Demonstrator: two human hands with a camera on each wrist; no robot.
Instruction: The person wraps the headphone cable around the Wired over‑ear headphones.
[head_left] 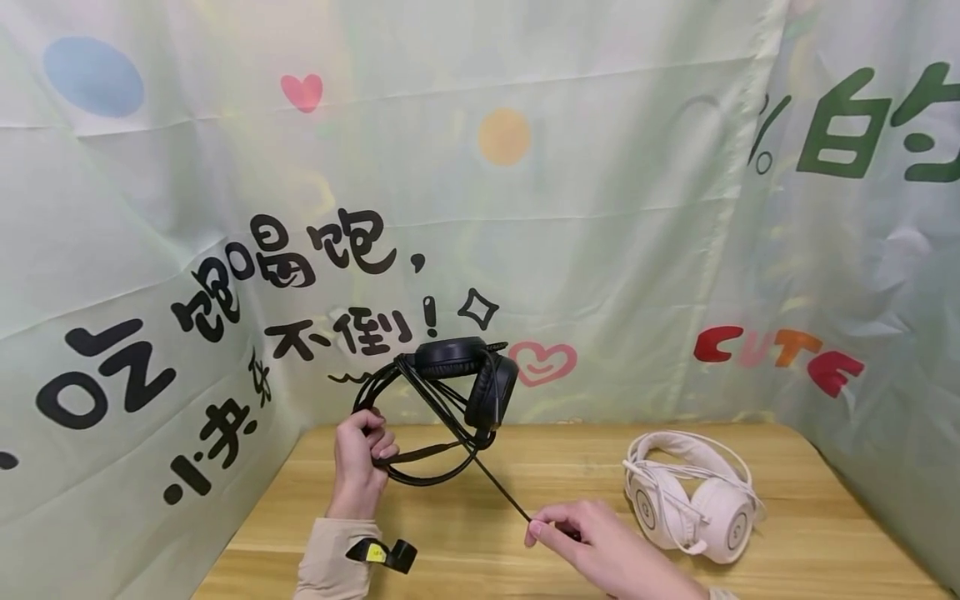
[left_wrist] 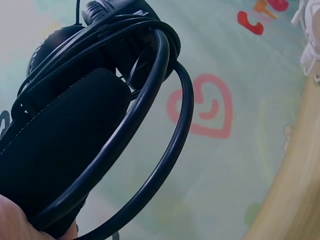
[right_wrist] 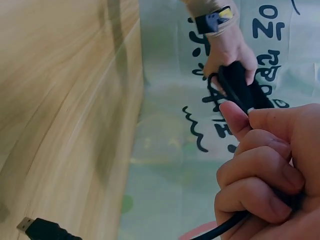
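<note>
My left hand (head_left: 362, 457) grips a pair of black headphones (head_left: 452, 358) by the headband, holding them up above the table. Their ear cups point away to the right, and loops of black cable are wound around the band and cups. One stretch of cable (head_left: 501, 487) runs taut, down and rightward, to my right hand (head_left: 585, 533), which pinches it between thumb and forefinger. In the right wrist view the other fingers curl over more of the cable, and a USB plug (right_wrist: 47, 230) shows at the lower left. The padded headband (left_wrist: 70, 115) fills much of the left wrist view.
White headphones (head_left: 723, 518) with their white cable wrapped around them lie on the wooden table (head_left: 465, 558), to the right of my right hand. Printed cloth (head_left: 600, 250) hangs behind the table and on both sides. A black strap (head_left: 382, 553) is around my left sleeve.
</note>
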